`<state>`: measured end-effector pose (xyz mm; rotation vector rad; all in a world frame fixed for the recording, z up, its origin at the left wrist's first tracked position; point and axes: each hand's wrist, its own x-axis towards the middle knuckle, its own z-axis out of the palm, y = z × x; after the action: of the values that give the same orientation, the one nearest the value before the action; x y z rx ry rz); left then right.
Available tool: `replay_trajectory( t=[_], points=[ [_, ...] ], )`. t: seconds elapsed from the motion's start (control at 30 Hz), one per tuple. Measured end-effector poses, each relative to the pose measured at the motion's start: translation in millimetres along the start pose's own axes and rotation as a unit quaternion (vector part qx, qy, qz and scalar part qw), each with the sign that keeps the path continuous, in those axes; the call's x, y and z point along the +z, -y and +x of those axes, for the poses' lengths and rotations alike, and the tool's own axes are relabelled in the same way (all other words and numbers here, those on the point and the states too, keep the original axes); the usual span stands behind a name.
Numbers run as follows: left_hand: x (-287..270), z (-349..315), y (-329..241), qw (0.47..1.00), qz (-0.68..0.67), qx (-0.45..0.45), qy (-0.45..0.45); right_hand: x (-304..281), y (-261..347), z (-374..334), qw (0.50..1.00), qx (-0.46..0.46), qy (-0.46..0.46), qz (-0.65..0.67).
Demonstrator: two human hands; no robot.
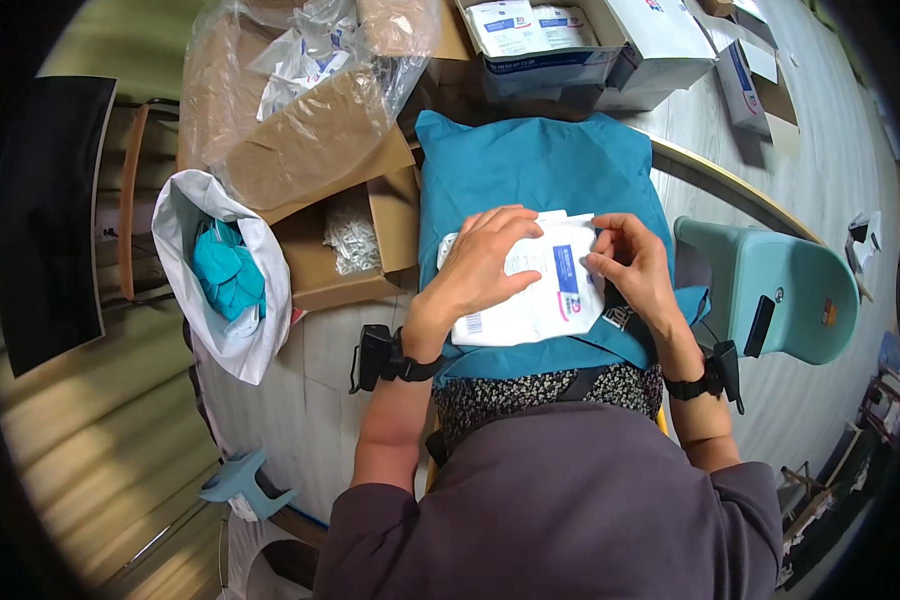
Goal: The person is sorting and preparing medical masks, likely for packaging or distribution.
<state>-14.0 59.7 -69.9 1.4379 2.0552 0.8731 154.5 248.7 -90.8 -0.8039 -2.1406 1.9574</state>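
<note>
On my lap, over a teal cloth [535, 165], lies a flat white packet [520, 318] with a blue printed panel and a barcode; another white edge shows behind it. My left hand [482, 262] rests across the packet's left part, fingers stretched out and thumb apart. At the upper right corner, my right hand [638, 268] pinches the packet's edge between thumb and fingers. What lies beneath the left palm is hidden. Both wrists carry black strapped devices.
A white bag [275, 270] with teal items stands at left. Beside it is a cardboard box [345, 290] holding white strips, below a plastic-lined carton [310, 125]. Ahead, an open box [550, 70] contains white packets. A light teal stool [820, 290] stands at right.
</note>
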Motion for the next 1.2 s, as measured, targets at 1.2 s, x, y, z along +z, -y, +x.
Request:
replay_trajectory(
  t=[1.2],
  points=[
    [39,9,-60,0.941,0.042,0.207,-0.263,20,17,20,0.984,-0.024,-0.127,-0.126]
  ],
)
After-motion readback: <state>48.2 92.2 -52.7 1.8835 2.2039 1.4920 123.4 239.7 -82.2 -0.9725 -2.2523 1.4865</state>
